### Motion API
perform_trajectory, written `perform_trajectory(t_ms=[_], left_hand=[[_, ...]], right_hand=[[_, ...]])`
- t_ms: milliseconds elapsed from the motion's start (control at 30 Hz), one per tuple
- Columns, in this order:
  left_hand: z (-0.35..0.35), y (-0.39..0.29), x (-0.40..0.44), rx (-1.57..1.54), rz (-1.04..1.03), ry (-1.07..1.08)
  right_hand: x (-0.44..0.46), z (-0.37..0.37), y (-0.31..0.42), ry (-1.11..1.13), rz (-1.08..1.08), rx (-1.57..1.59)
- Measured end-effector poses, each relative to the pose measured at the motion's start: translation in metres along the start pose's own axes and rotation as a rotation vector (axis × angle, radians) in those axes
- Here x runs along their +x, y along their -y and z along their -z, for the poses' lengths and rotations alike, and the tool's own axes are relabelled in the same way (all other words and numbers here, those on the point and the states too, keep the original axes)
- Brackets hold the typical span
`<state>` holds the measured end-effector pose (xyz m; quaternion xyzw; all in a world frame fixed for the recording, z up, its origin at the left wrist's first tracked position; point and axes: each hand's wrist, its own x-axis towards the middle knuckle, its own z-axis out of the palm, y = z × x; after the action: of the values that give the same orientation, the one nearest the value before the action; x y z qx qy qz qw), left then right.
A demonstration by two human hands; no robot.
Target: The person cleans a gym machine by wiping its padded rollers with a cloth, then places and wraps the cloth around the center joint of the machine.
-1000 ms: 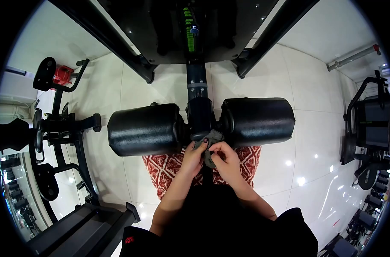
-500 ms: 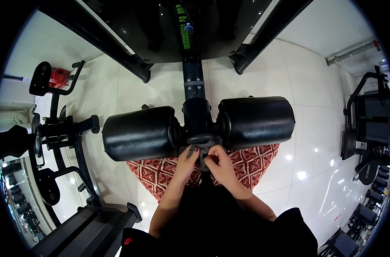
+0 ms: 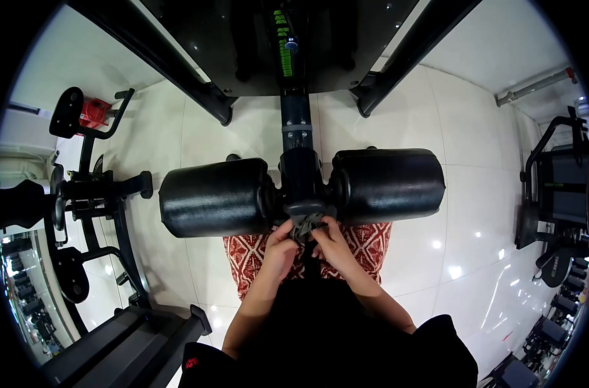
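Observation:
A crumpled grey cloth (image 3: 309,224) lies against the end of the dark machine post (image 3: 299,174), between two black padded rollers. My left hand (image 3: 280,251) grips the cloth's left side with bent fingers. On its right side, my right hand (image 3: 331,242) has thumb and fingers closed on the same cloth. The left roller (image 3: 213,199) and the right roller (image 3: 390,184) lie just beyond my hands. Below them spreads red and white patterned fabric (image 3: 246,255), partly covered by my forearms.
A machine frame with a dark panel (image 3: 242,58) rises ahead, its legs on the tiled floor (image 3: 475,194). More exercise equipment (image 3: 104,194) stands at the left, with a red box (image 3: 95,113) behind it. Another machine (image 3: 559,187) is on the right.
Both hands have shifted on the cloth, which is now bunched higher between the fingers. The patterned fabric has narrowed at both sides. The view has shifted slightly.

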<state>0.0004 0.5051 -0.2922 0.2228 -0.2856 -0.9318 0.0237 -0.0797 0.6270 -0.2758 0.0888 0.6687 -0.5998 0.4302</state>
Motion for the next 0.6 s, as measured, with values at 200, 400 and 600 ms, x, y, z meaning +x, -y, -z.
perform_trajectory(t_ms=[200, 400, 600], left_hand=[[-0.025, -0.013, -0.023, -0.059, 0.014, -0.040], [-0.029, -0.010, -0.023, -0.030, -0.003, -0.161], [-0.001, -0.009, -0.011, -0.135, 0.078, -0.242]], right_hand=[[-0.024, 0.005, 0.025, 0.167, 0.243, 0.081], [-0.016, -0.002, 0.017, 0.147, 0.419, -0.017], [-0.011, -0.007, 0.024, 0.176, 0.415, -0.037]])
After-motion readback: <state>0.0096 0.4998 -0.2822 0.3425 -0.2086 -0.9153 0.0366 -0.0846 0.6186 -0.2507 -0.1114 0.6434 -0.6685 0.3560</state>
